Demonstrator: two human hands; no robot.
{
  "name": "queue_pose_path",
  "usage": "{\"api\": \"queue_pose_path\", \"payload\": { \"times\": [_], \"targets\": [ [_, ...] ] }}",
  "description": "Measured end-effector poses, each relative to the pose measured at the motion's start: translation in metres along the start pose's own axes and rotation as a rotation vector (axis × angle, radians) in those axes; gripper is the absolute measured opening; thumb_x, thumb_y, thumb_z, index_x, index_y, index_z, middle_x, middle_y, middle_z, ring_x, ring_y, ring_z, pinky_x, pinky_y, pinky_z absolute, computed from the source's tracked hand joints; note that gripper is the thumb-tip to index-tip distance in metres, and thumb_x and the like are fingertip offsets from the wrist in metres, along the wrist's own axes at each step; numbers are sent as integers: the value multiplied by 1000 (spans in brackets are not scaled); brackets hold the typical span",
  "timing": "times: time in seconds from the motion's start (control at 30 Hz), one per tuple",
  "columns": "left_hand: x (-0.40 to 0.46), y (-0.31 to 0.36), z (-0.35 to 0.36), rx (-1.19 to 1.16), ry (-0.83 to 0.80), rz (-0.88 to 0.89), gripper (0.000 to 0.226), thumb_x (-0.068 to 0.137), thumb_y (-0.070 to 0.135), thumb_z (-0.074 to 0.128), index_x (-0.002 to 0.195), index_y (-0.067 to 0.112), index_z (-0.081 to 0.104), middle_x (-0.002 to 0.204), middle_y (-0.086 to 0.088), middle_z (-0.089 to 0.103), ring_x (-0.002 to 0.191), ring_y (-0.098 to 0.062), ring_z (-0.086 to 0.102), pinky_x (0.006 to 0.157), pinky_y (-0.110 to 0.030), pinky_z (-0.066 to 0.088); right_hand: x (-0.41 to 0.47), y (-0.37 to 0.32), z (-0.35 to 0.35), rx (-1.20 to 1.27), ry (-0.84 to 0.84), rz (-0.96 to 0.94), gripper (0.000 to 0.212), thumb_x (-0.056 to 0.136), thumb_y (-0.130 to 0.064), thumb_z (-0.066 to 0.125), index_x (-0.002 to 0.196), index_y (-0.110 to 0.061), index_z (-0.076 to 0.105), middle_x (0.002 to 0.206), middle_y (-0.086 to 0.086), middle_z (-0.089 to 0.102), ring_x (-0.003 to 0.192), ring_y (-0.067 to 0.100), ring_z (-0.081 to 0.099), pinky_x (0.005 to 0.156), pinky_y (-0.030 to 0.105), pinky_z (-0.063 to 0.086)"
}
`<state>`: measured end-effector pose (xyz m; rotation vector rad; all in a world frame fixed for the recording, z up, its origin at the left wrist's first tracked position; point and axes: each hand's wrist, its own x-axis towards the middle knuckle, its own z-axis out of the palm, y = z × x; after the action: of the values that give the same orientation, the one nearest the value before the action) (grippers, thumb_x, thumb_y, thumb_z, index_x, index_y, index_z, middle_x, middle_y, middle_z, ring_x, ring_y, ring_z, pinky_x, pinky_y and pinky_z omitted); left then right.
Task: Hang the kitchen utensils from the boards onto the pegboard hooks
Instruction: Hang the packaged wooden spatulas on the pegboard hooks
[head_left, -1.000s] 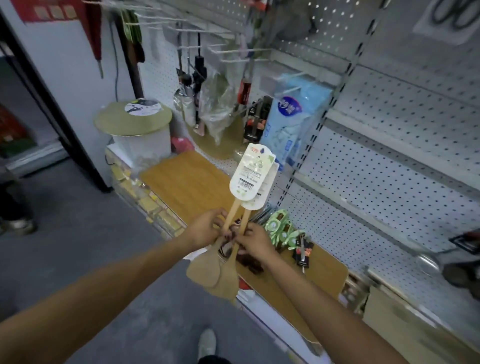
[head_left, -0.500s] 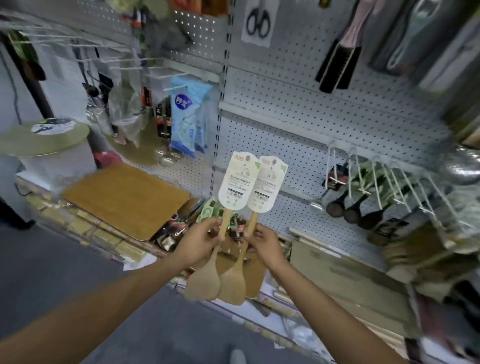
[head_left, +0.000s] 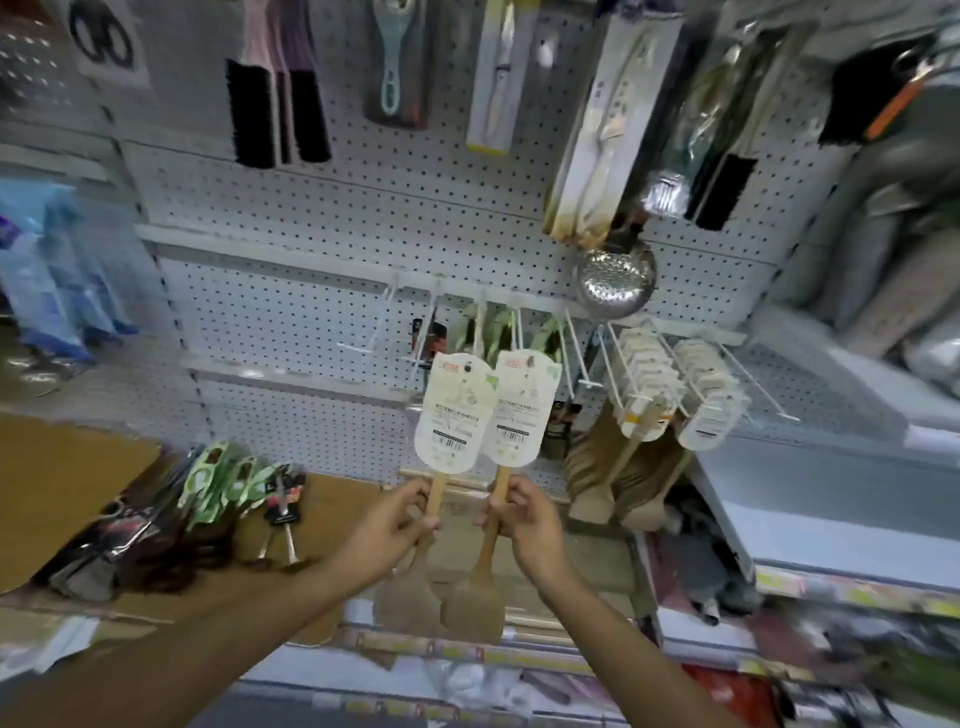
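I hold two wooden spatulas upright, paddle ends down and white label cards up. My left hand (head_left: 390, 525) grips the handle of the left spatula (head_left: 453, 415). My right hand (head_left: 524, 519) grips the handle of the right spatula (head_left: 522, 410). Both cards sit just in front of a row of white pegboard hooks (head_left: 576, 353). To the right, several matching wooden spatulas (head_left: 644, 400) hang from two hooks. On the wooden board (head_left: 57, 478) at lower left lie more packaged utensils (head_left: 228, 478).
The white pegboard (head_left: 374, 208) fills the wall. Brushes (head_left: 280, 104), boxed tools and a steel skimmer (head_left: 615, 283) hang above. An empty hook (head_left: 363, 332) juts out left of centre. Blue packs (head_left: 47, 270) hang far left. Shelf edges with goods run below my arms.
The view has swung right and up along the pegboard. Both hands have carried the spatulas away from the board to the hook row, and the two cards now stand apart.
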<state>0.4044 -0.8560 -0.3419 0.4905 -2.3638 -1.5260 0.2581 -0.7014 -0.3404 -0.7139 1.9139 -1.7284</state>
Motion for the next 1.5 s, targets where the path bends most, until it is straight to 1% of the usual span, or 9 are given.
{"api": "queue_pose_path", "payload": {
  "times": [0.13, 0.27, 0.4, 0.53, 0.67, 0.8, 0.97, 1.23, 1.5],
  "targets": [
    [27, 29, 69, -34, -35, 8, 21, 91, 43, 64, 100, 24, 64, 93, 6, 72, 90, -10, 73, 80, -40, 60, -4, 9, -91, 1, 76, 6, 11, 96, -12, 58, 91, -5, 65, 87, 21, 64, 82, 39, 65, 72, 41, 60],
    [51, 57, 127, 33, -71, 21, 13, 96, 24, 64, 108, 19, 67, 94, 7, 75, 88, -2, 72, 82, -36, 61, -9, 20, -158, -25, 116, -10, 14, 91, -21, 65, 94, -7, 67, 90, 9, 69, 89, 37, 67, 81, 55, 56],
    [69, 70, 169, 17, -132, 57, 18, 95, 23, 65, 109, 34, 66, 91, 13, 75, 88, -5, 73, 80, -36, 61, -15, 29, -208, 62, 223, 18, 6, 93, -2, 61, 97, 2, 63, 88, 15, 66, 77, 23, 67, 68, 30, 58],
    [86, 75, 196, 28, -171, 67, 13, 93, 21, 68, 102, 29, 69, 90, 12, 75, 87, -7, 73, 78, -41, 61, -19, 45, -248, 89, 316, 79, 8, 95, -5, 58, 89, -4, 63, 80, 16, 60, 73, 30, 63, 69, 38, 57],
    [101, 82, 218, 32, -207, 87, 11, 92, 24, 68, 103, 25, 69, 93, 8, 75, 87, -8, 73, 78, -42, 61, -17, 51, -283, 83, 358, 116, 14, 97, 0, 53, 85, -1, 60, 76, 20, 58, 69, 28, 60, 59, 27, 53],
    [113, 84, 235, 30, -210, 82, 8, 92, 24, 68, 99, 26, 69, 90, 8, 75, 82, -11, 74, 77, -44, 61, -9, 58, -306, 154, 411, 135, 12, 96, 0, 52, 86, -2, 59, 72, 20, 60, 66, 28, 60, 59, 30, 56],
    [121, 88, 249, 13, -255, 71, 4, 92, 25, 68, 93, 28, 69, 89, 9, 73, 85, -13, 74, 79, -46, 61, 2, 65, -325, 122, 371, 136, 16, 96, 1, 51, 91, 16, 55, 67, 21, 60, 63, 28, 60, 56, 30, 54],
    [130, 85, 261, 27, -243, 77, 4, 91, 24, 69, 95, 25, 70, 91, 11, 73, 84, -10, 74, 75, -43, 61, 15, 82, -336, 98, 322, 206, 14, 96, -1, 53, 96, 12, 57, 74, 24, 60, 63, 27, 62, 54, 26, 53],
    [136, 80, 263, 22, -266, 50, 3, 92, 24, 68, 95, 25, 69, 89, 8, 73, 83, -11, 74, 75, -43, 61, 43, 89, -341, 109, 323, 248, 15, 96, -2, 53, 99, 13, 57, 73, 21, 61, 65, 30, 61, 61, 35, 55]
  ]
}}
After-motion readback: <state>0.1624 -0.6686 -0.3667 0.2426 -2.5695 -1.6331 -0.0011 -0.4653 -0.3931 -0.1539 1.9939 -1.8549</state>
